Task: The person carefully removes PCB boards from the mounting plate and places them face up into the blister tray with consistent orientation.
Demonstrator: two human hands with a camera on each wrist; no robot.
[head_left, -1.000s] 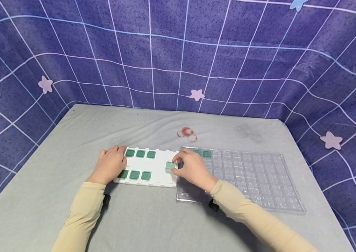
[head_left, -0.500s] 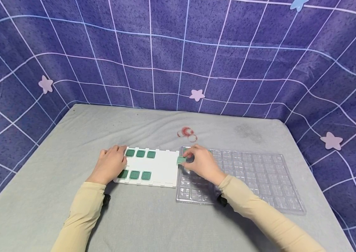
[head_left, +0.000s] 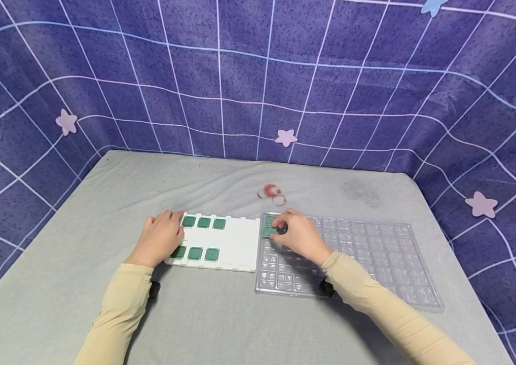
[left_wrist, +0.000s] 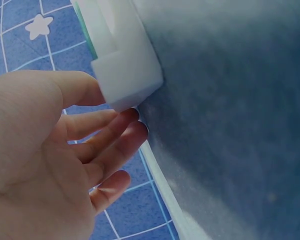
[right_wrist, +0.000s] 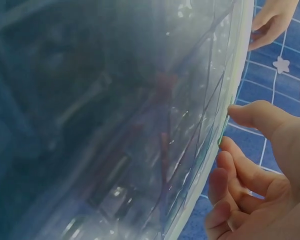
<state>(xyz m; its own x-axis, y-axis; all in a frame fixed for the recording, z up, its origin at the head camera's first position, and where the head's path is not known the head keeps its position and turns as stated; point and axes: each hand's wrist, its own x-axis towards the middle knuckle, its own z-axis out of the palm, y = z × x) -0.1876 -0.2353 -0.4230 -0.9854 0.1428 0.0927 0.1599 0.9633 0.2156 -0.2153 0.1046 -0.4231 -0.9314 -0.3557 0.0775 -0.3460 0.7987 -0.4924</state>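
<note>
My left hand [head_left: 159, 238] grips the left end of a white rectangular holder [head_left: 240, 235]. In the left wrist view, thumb and fingers meet at the corner of this holder [left_wrist: 127, 75]. Green circuit boards lie on it in two rows, a far row [head_left: 203, 222] and a near row [head_left: 195, 253]. With thumb and index finger, my right hand [head_left: 301, 235] pinches another green circuit board [head_left: 267, 232] at the left edge of a clear plastic tray [head_left: 367, 258]. Just beyond it, a green board [head_left: 270, 220] sits in the tray's far left corner. The hand covers neighbouring pockets.
The tray has many small pockets and stands right beside the holder on a grey cloth-covered table [head_left: 212, 314]. A red mark [head_left: 269, 191] shows on the cloth behind them. Purple gridded curtains [head_left: 240, 76] with star shapes close off the back and sides.
My right hand has carried the green circuit board from above the white holder's right end rightward to the clear tray's left column. My left hand has stayed in place on the holder.
</note>
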